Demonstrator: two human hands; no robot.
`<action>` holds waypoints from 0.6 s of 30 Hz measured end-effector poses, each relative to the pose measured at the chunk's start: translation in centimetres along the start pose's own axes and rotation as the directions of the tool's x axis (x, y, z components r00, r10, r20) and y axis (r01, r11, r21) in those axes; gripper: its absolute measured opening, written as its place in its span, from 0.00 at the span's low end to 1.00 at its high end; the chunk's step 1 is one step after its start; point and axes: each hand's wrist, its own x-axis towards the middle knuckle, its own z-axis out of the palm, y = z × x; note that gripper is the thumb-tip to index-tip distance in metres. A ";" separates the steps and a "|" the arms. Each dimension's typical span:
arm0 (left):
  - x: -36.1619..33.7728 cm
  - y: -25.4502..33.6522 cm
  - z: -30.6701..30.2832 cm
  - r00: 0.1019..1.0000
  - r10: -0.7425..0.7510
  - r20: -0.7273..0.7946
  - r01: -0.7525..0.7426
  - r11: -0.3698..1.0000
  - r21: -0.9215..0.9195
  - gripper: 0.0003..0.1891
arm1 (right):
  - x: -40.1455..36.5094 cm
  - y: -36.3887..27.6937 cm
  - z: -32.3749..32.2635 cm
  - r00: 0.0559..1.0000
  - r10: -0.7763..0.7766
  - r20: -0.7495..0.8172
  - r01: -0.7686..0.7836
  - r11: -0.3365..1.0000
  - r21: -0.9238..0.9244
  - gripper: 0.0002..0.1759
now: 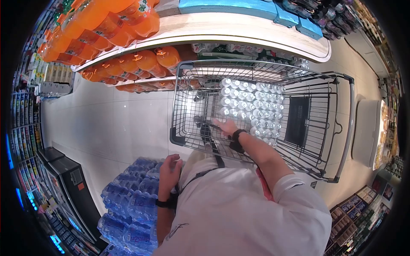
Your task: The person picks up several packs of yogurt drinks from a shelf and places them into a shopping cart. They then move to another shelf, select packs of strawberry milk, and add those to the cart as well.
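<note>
My right hand (227,127), with a dark band at the wrist, reaches over the near side of a metal shopping cart (316,81). Its fingers stretch to the left with nothing visible in them, close to shrink-wrapped packs of silver-topped cans (252,100) that fill the middle of the basket. My left hand (171,170) hangs in the air at my left side, fingers loosely bent and apart, holding nothing. Just beyond and below it in this view are stacked blue-wrapped packs of bottled water (134,192).
Along the cart's far side runs a wooden shelf (239,32) with large orange soda bottles (109,21) and blue boxes (230,7). A black display unit (70,187) stands at left. A white bin-like counter (367,132) is behind the cart handle (351,123). Pale tiled floor (115,115) lies between.
</note>
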 end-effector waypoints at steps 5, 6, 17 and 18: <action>0.0 0.8 -0.3 0.998 -0.026 0.051 0.023 0.998 0.059 0.16 | 5.2 3.2 -1.0 0.968 0.186 -0.170 0.099 0.340 0.935 0.36; -0.1 1.3 -0.4 0.998 -0.024 0.059 0.020 0.998 0.066 0.16 | 7.7 5.3 -2.0 0.948 0.032 -0.316 0.244 0.564 0.789 0.32; 0.2 3.4 -1.2 0.994 0.058 0.097 -0.078 0.974 0.213 0.15 | 6.2 4.8 -2.9 0.933 0.243 -0.264 0.207 0.235 0.950 0.29; 0.2 3.4 -1.2 0.993 0.056 0.100 -0.077 0.972 0.223 0.15 | 5.8 5.2 -3.0 0.936 0.246 -0.253 0.210 0.189 0.959 0.29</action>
